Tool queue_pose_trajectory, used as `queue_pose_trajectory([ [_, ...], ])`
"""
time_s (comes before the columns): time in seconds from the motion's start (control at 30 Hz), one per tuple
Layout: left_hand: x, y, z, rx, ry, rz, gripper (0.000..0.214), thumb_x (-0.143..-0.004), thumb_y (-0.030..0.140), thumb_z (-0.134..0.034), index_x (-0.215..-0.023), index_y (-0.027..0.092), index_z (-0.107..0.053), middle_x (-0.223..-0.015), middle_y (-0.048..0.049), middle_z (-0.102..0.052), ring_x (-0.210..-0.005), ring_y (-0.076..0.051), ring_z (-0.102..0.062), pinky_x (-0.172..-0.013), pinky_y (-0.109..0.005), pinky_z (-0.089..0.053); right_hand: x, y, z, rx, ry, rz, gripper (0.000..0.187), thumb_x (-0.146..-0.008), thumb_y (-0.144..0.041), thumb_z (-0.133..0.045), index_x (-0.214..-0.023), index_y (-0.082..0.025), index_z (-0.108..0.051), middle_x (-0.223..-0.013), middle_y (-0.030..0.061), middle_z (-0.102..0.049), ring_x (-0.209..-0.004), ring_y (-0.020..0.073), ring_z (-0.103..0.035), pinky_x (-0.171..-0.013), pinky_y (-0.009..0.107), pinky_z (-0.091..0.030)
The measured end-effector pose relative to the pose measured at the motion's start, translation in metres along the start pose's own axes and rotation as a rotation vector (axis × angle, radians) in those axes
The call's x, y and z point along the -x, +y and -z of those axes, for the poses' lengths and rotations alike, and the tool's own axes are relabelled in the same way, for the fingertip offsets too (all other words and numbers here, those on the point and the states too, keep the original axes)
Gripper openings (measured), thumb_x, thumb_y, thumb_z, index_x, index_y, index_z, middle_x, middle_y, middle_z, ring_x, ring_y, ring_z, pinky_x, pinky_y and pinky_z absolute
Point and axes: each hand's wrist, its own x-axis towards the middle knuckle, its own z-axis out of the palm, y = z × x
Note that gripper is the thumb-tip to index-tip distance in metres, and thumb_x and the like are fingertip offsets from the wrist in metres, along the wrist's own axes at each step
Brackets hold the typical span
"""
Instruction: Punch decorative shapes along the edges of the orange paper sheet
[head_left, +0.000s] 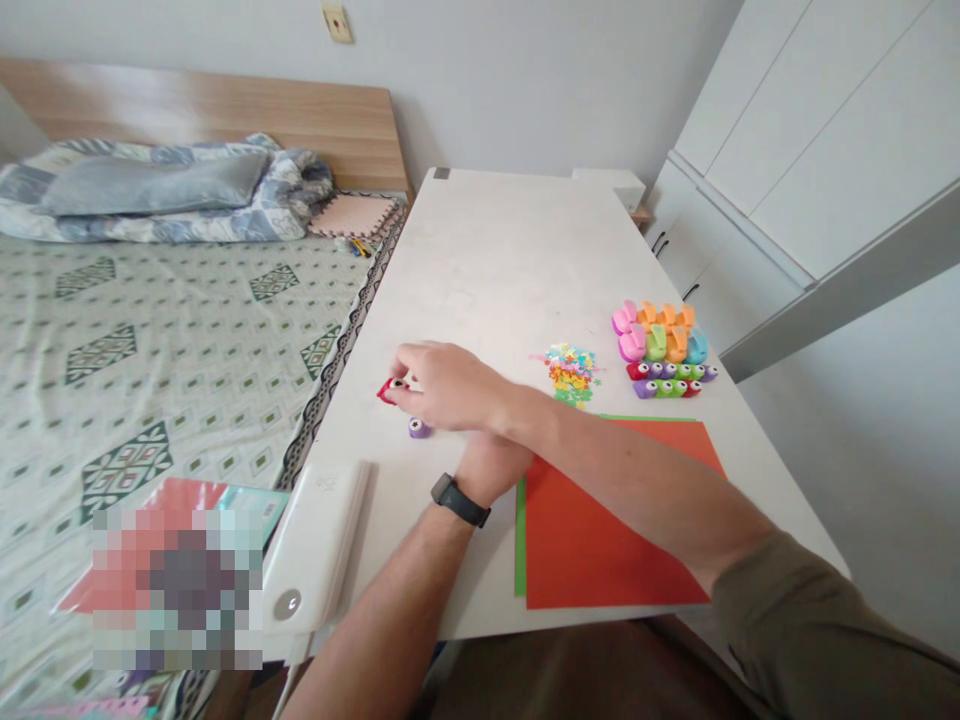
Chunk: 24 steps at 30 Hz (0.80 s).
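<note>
Fingertips of the right hand (448,382) pinch a red punch (385,391) at the left end of the work. Purple punch (418,430): unheld, just nearside of those fingers. Left hand (496,466) lies under the right forearm — fingers hidden, their state cannot be told. Right of the fingers: heaped paper shapes (573,376), evidently cut already; an orange-red sheet (600,545) over a green sheet (520,565), no cuts visible. Farthest right: small punches (666,389) and larger punches (656,343), neatly rowed — arranging judged mostly done, two punches outside.
</note>
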Motion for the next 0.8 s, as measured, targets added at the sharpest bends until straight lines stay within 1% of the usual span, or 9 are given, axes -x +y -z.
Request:
queue_pose_trajectory([
  [0.1, 0.000, -0.005, 0.001, -0.134, -0.182, -0.115, 0.012, -0.090, 0.026, -0.071, -0.085, 0.015, -0.070, -0.082, -0.0029, -0.070, -0.074, -0.015, -0.063, -0.070, -0.028, -0.050, 0.029, 0.011, 0.035, -0.264, 0.064, -0.103, 0.019, -0.094, -0.036, -0.063, -0.103, -0.019, -0.060, -0.103, 0.0082, -0.074, -0.094, 0.0201, -0.068, -0.082, 0.033, -0.051],
  [0.17, 0.000, -0.008, 0.002, -0.280, -0.288, -0.203, 0.020, -0.088, 0.025, -0.068, -0.070, 0.017, -0.065, -0.065, -0.0005, -0.064, -0.062, -0.013, -0.055, -0.061, -0.027, -0.040, 0.053, 0.024, 0.051, -0.388, 0.121, -0.157, 0.017, -0.093, -0.035, -0.066, -0.101, -0.021, -0.059, -0.104, 0.0064, -0.074, -0.094, 0.0188, -0.067, -0.084, 0.034, -0.053],
  [0.23, 0.000, -0.010, 0.003, -0.375, -0.333, -0.261, 0.023, -0.091, 0.029, -0.062, -0.071, 0.017, -0.064, -0.065, 0.0000, -0.064, -0.059, -0.013, -0.053, -0.058, -0.027, -0.035, 0.077, 0.038, 0.061, -0.514, 0.162, -0.217, 0.019, -0.092, -0.035, -0.069, -0.099, -0.021, -0.058, -0.101, 0.0056, -0.073, -0.091, 0.0181, -0.067, -0.083, 0.034, -0.054],
  [0.3, -0.001, -0.010, 0.003, -0.386, -0.337, -0.277, 0.021, -0.091, 0.031, -0.060, -0.077, 0.018, -0.065, -0.068, 0.0003, -0.066, -0.061, -0.013, -0.054, -0.058, -0.026, -0.034, 0.101, 0.051, 0.068, -0.641, 0.174, -0.276, 0.023, -0.090, -0.036, -0.072, -0.099, -0.020, -0.058, -0.099, 0.0061, -0.073, -0.089, 0.0177, -0.068, -0.083, 0.035, -0.055],
  [0.4, -0.002, -0.010, 0.003, -0.392, -0.355, -0.276, 0.019, -0.092, 0.033, -0.058, -0.082, 0.019, -0.068, -0.071, 0.0001, -0.067, -0.063, -0.014, -0.056, -0.060, -0.026, -0.037, 0.135, 0.070, 0.074, -0.770, 0.164, -0.354, 0.031, -0.087, -0.035, -0.077, -0.109, -0.019, -0.062, -0.110, 0.0086, -0.073, -0.100, 0.0187, -0.069, -0.092, 0.037, -0.055],
  [0.5, -0.002, -0.011, 0.003, -0.372, -0.375, -0.247, 0.021, -0.092, 0.035, -0.058, -0.087, 0.019, -0.071, -0.076, -0.0014, -0.071, -0.067, -0.015, -0.060, -0.061, -0.026, -0.040, 0.162, 0.091, 0.076, -0.768, 0.160, -0.415, 0.046, -0.082, -0.032, -0.081, -0.123, -0.019, -0.063, -0.117, 0.0091, -0.072, -0.107, 0.0198, -0.068, -0.099, 0.039, -0.054],
  [0.57, -0.002, -0.011, 0.003, -0.353, -0.390, -0.221, 0.023, -0.093, 0.037, -0.058, -0.089, 0.019, -0.072, -0.079, -0.0021, -0.073, -0.070, -0.016, -0.062, -0.062, -0.027, -0.042, 0.173, 0.105, 0.076, -0.715, 0.163, -0.446, 0.050, -0.080, -0.031, -0.082, -0.125, -0.019, -0.065, -0.117, 0.0090, -0.072, -0.106, 0.0201, -0.068, -0.097, 0.038, -0.054],
  [0.73, -0.002, -0.011, 0.002, -0.316, -0.412, -0.179, 0.024, -0.093, 0.040, -0.058, -0.092, 0.020, -0.072, -0.083, -0.0014, -0.075, -0.072, -0.016, -0.065, -0.064, -0.027, -0.045, 0.184, 0.122, 0.074, -0.484, 0.126, -0.458, 0.045, -0.081, -0.030, -0.078, -0.123, -0.018, -0.069, -0.106, 0.0057, -0.073, -0.080, 0.0152, -0.064, -0.073, 0.030, -0.052],
  [0.8, -0.002, -0.010, 0.001, -0.307, -0.414, -0.173, 0.024, -0.094, 0.040, -0.058, -0.093, 0.020, -0.072, -0.084, -0.0010, -0.076, -0.073, -0.016, -0.066, -0.065, -0.027, -0.045, 0.184, 0.120, 0.073, -0.422, 0.097, -0.428, 0.040, -0.083, -0.029, -0.075, -0.121, -0.018, -0.070, -0.105, 0.0048, -0.073, -0.079, 0.0147, -0.063, -0.072, 0.029, -0.050],
])
